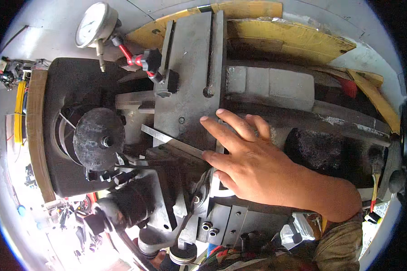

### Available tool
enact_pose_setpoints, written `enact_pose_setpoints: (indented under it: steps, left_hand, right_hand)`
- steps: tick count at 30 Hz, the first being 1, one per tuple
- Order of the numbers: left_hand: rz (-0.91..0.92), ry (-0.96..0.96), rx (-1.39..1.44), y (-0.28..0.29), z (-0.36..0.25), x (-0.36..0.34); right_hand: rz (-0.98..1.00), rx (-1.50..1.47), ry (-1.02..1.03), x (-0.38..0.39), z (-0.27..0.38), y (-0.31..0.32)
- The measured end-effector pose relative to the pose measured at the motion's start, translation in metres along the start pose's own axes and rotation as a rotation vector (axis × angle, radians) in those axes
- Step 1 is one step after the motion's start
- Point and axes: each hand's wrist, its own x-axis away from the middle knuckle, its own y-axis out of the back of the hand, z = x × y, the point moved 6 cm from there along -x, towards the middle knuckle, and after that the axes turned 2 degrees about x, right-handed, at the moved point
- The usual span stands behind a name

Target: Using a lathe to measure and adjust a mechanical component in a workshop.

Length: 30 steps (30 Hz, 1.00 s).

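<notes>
On my feed the R hand (253, 167) comes in from lower R, back of hand up, fingers spread wide over the edge of the grey metal slide (190, 58). Its index tip is at the near end of a thin metal strip (172, 141), approx. touching as far as I can see; the strip slants across the slide's lower part, far end up-L. L hand (158, 259): I get only a sliver of skin at bottom edge, beside a black knob (183, 254); can't tell if it's wide, narrow or holding smth. Top L, I've a round dial gauge (91, 25) on a red arm (124, 50) by the slide's L side; markings on its face, too small for me to read. Below it, a dark round disc (92, 140) w/ a stud at ctr. Far R, a brush (376, 180), bristles up, nr some printed paper (381, 211), text illegible from here. Yellowish boards (298, 43) at the back.
</notes>
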Motion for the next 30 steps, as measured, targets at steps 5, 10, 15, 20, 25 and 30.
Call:
enact_pose_setpoints:
  steps: [5, 10, 15, 20, 25, 30]
  left_hand:
    - [0.022, -0.064, 0.049, -0.001, -0.005, -0.004]
    - [-0.08, -0.259, 0.043, -0.006, -0.018, -0.011]
    - [0.106, -0.324, -0.026, -0.011, -0.026, -0.017]
    - [0.199, -0.473, 0.085, -0.01, -0.045, -0.014]
    - [0.307, -0.561, 0.226, -0.007, -0.039, -0.015]
    - [0.393, -0.645, 0.521, -0.014, -0.02, -0.024]
  right_hand:
    - [-0.117, 0.03, -0.044, 0.019, 0.016, 0.04]
    - [-0.389, -0.025, -0.128, 0.074, 0.036, 0.092]
    - [-0.729, -0.059, -0.326, 0.166, 0.079, 0.11]
    - [-0.913, 0.02, -0.695, 0.273, 0.149, 0.078]
    - [-0.986, -0.017, -0.989, 0.354, 0.238, 0.019]
    - [-0.97, 0.171, -1.241, 0.421, 0.322, -0.045]
